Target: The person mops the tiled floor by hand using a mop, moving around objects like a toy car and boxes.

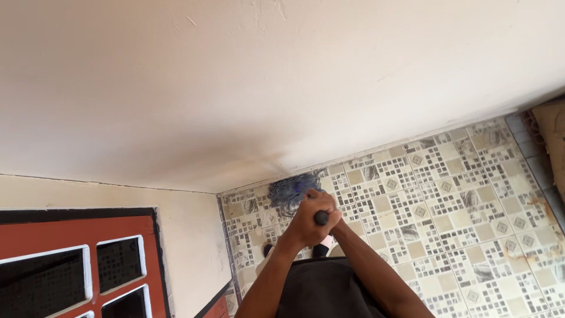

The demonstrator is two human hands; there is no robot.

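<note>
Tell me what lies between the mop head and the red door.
Head view: only bare patterned floor tiles and cream wall separate the blue-grey mop head from the red door.

The mop head (pixel 290 191) is blue-grey; the floor (pixel 459 200) has beige tiles with grey-brown square mosaics and diamonds; the wall (pixel 235 88) is cream; the door (pixel 70 259) is red-brown, black-edged, white-trimmed panes.
</note>
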